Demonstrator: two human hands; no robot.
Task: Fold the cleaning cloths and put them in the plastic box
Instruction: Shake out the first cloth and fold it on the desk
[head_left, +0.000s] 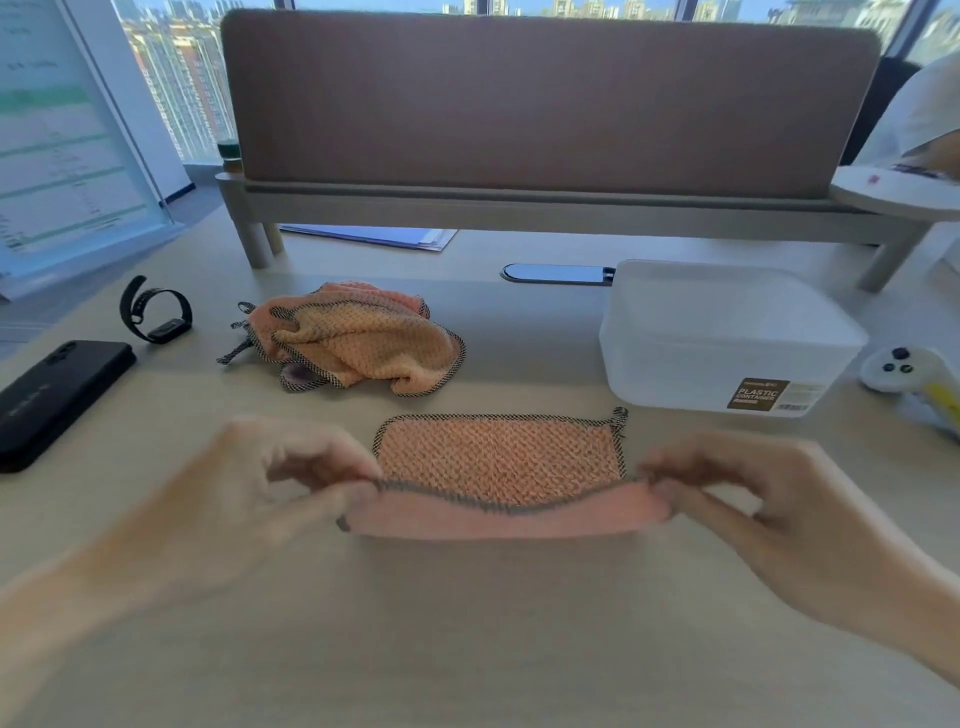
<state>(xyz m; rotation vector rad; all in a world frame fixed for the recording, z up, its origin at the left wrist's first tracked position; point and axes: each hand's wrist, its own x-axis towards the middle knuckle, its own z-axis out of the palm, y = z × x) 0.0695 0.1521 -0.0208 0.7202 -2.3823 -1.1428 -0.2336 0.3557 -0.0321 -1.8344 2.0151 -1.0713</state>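
On the pale wooden desk (467, 623), a pink waffle-textured cleaning cloth with black-and-white stitched edging (498, 462) lies partly flat, its far half spread on the surface and its near edge lifted off it. The left hand (270, 483) pinches the near-left corner between thumb and fingertips, and the right hand (769, 499) pinches the near-right corner the same way, so the raised edge stretches between them and shows its smooth pink underside. Both hands are blurred.

Beyond the left hand, a crumpled heap of similar orange-pink cloths (353, 343) sits on the desk, apart from the held cloth. To the right, just behind the held cloth's far-right corner, stands a translucent white plastic box with a brown label (727, 338); whether anything lies inside it cannot be made out.

At the left edge rest a black smartphone (57, 400) and, behind it, a black wristband watch (156, 312). A white game-style controller (898, 369) lies beside the box on the right.
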